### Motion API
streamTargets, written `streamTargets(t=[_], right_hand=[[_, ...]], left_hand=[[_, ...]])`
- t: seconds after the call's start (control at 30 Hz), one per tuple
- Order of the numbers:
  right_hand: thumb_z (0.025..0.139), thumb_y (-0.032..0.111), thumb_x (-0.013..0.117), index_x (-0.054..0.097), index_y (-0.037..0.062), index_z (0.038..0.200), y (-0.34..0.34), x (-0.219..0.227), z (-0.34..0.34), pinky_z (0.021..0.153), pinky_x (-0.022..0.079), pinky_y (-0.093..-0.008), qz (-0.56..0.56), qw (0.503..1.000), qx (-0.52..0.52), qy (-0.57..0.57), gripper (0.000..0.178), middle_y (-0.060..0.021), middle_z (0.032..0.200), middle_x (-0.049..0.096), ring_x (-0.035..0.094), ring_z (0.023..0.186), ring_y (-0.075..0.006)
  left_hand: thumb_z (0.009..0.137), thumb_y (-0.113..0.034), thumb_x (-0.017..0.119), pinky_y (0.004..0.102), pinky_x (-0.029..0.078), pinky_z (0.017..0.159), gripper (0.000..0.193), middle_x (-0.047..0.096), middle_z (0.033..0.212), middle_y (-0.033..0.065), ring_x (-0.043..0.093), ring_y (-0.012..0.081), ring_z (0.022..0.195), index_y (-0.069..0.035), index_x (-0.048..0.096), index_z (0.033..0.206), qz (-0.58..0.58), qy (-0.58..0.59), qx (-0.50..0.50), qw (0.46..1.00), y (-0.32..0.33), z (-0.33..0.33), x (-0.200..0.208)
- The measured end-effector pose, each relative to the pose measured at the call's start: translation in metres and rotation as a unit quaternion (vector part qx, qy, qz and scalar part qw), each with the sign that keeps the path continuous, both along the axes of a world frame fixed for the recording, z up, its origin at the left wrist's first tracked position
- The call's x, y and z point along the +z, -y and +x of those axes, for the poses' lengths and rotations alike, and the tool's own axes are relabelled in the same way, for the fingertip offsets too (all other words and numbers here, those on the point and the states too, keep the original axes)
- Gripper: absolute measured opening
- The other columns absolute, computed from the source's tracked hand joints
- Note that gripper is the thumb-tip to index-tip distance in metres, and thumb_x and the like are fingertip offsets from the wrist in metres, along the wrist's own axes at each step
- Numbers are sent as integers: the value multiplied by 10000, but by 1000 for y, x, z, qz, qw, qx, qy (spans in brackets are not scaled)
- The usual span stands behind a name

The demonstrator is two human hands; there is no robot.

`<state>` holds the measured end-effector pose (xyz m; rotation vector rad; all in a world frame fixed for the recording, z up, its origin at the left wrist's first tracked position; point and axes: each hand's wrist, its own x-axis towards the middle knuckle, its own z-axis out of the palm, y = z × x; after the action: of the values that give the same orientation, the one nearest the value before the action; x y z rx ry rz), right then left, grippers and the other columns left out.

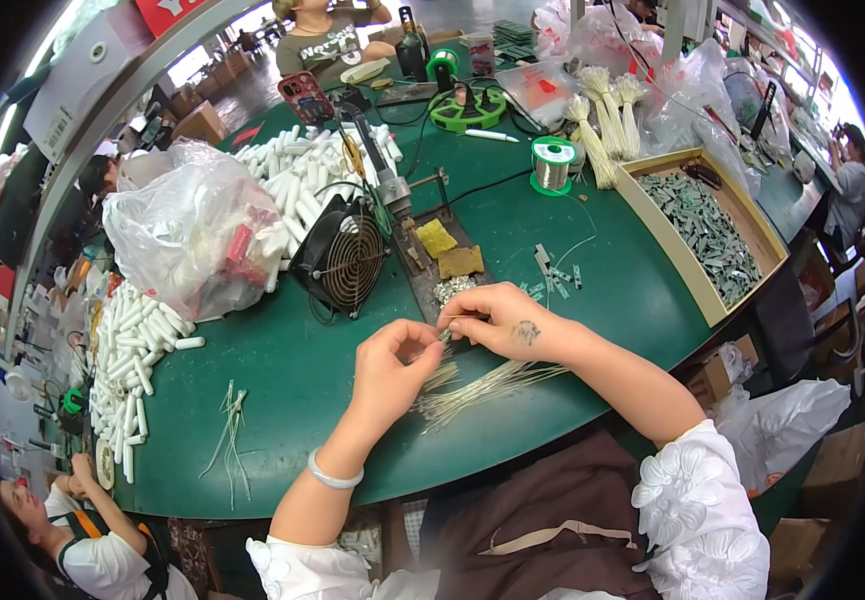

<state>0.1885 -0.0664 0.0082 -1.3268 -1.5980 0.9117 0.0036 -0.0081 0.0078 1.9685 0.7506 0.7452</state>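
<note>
My left hand (391, 368) and my right hand (505, 322) meet at the front middle of the table, both closed in a pinch. Between the fingertips is something small, mostly hidden, that I cannot make out. Beneath and beside the hands lies a bundle of thin pale wires (488, 393), spread toward the right. Just beyond the right fingers sits a heap of small silvery parts (453, 288) on a dark narrow base (421, 283). A yellow sponge (437, 238) and a brownish pad (461, 262) rest farther up that base.
Left of the base stands a black fan (341, 258). White plastic tubes (133, 340) and a plastic bag (193, 235) cover the left side. A box of small circuit boards (701, 235), a solder spool (553, 166) and loose boards (555, 272) are at right. Few wires (231, 430) lie front left.
</note>
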Motion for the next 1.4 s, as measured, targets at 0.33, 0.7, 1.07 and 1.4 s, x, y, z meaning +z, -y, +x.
streamTargets(t=[0.33,0.7,1.07,1.4], right_hand=[[833,142,635,639,-12,883,0,-2,0,585,451,-288,36,999,-11,3,162,-89,704,626,554,627,-119],[850,155,615,638,-18,901,0,3,-1,608,457,-284,-12,1000,-7,-9,182,-108,728,640,571,649,-129],[882,144,581,634,-11,931,-2,0,-1,579,434,-276,0,999,-5,-40,172,-83,717,625,535,630,-110],[884,144,578,632,-12,921,-3,-3,-3,541,411,-271,12,999,-12,-39,169,-67,668,596,502,588,-97]], left_hand=[[796,38,645,219,532,682,54,669,796,104,665,135,748,69,614,828,-132,38,13,990,3,-1,-6],[777,36,652,220,533,666,60,673,783,101,659,124,726,59,627,826,-168,79,22,982,5,3,-8],[793,50,637,238,544,657,48,657,786,115,663,154,722,65,602,821,-232,124,29,964,2,4,-4],[792,49,637,237,546,646,40,653,765,111,666,159,706,62,600,800,-215,125,41,968,2,5,-6]])
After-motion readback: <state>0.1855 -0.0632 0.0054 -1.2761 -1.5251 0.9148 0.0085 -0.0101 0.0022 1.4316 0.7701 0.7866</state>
